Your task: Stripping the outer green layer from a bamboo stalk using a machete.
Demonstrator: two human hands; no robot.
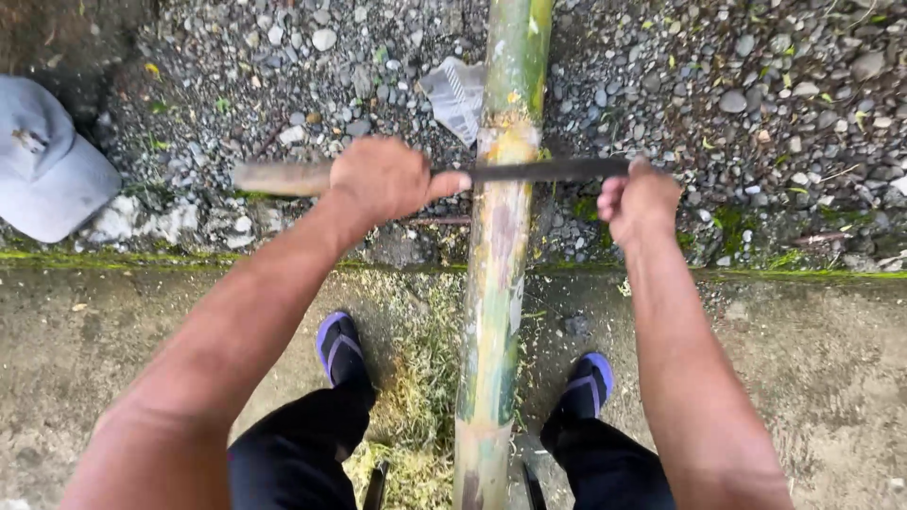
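A long green bamboo pole (496, 283) runs straight away from me between my feet. A long dark blade (543, 170) with a wooden handle (279, 178) lies crosswise on the pole near a pale scraped node. My left hand (383, 179) is closed around the handle end, left of the pole. My right hand (638, 198) grips the blade's far tip, right of the pole. Pale green shavings (416, 378) lie on the ground beside the pole.
Grey gravel (756, 94) covers the ground ahead, with a mossy concrete edge (142, 257) crossing the view. A light blue cap (42, 161) lies at the far left. A crumpled wrapper (455, 94) sits by the pole. My feet wear purple-strapped sandals (338, 348).
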